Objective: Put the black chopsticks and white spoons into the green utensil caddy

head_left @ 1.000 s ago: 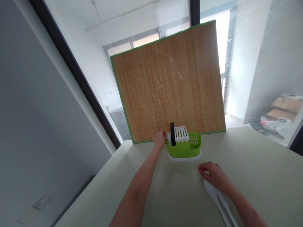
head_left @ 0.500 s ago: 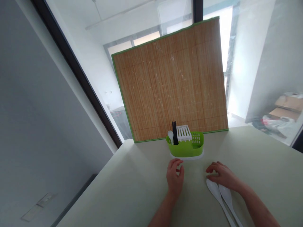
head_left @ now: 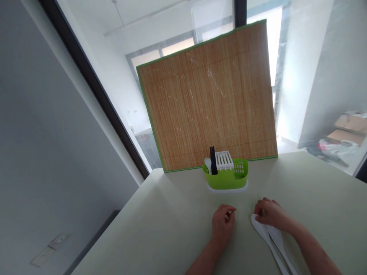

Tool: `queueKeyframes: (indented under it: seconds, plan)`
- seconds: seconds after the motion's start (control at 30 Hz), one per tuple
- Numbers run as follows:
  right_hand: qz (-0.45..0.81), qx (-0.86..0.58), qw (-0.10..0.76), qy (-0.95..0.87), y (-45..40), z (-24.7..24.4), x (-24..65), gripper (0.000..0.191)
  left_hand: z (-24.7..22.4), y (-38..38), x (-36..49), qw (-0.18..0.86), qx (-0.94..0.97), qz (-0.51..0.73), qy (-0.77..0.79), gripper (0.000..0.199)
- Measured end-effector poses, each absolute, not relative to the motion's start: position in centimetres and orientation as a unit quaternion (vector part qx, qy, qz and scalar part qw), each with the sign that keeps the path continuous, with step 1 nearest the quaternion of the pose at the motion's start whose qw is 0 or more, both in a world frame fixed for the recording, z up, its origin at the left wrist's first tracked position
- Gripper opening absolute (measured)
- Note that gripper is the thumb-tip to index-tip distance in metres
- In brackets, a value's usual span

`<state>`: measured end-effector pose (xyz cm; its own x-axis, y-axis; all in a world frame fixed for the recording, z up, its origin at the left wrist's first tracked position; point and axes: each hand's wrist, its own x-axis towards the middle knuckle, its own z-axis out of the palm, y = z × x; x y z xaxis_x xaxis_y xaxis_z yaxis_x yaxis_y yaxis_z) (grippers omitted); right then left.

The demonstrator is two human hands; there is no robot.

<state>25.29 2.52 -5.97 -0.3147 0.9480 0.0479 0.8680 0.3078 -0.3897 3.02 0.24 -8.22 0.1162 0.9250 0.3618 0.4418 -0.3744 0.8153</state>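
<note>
1. A person's two bare hands are at work over a pale table as I look on.
2. Already upright in the left end of a green caddy: a small white spoon and a black strip, beside a white slotted rack.
3. Outside the caddy, two long spoons, a left one and a right one, lie side by side, bowls toward it; I judge the work only partly along.
4. The right hand bends over the bowls, fingertips at the left one; whether they clamp it, I cannot tell.
5. The left hand, in front of the caddy, curls loosely, thumb and forefinger slightly apart, nothing visible between them.
6. Behind stands a green-edged bamboo mat.
</note>
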Motion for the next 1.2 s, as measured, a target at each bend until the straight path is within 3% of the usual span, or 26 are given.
queueKeyframes:
  seconds: [0.17,0.37,0.57,0.73,0.87,1.1,1.2]
  plan:
    - [0.150,-0.539,0.184,-0.808,2.6,-5.7,24.4,0.009,-8.2,0.1,3.2,0.305,0.686,0.446,0.487,0.017]
    - [0.115,-0.452,0.419,-0.779,1.2,-3.6,21.3,0.018,-6.6,-0.7,3.8,0.355,0.667,0.467,0.460,0.020]
    - [0.054,-0.361,0.572,-0.735,-0.8,-3.1,19.7,0.015,-4.1,-2.2,4.1,0.276,0.673,0.520,0.448,0.015]
    - [0.040,-0.324,0.585,-0.742,-1.4,-3.6,18.9,0.026,-3.8,-2.9,4.3,0.233,0.672,0.528,0.463,0.013]
    - [0.072,-0.333,0.549,-0.763,-1.6,-3.7,18.9,0.028,-3.0,-2.6,3.4,0.222,0.660,0.536,0.478,0.013]
    - [0.085,-0.423,0.538,-0.724,-0.8,-3.8,19.9,0.017,6.1,3.9,-1.7,0.042,0.591,0.622,0.512,0.020]
    - [0.076,-0.439,0.534,-0.718,-0.4,-3.9,20.2,0.016,9.5,8.2,-3.2,0.026,0.560,0.670,0.487,0.025]
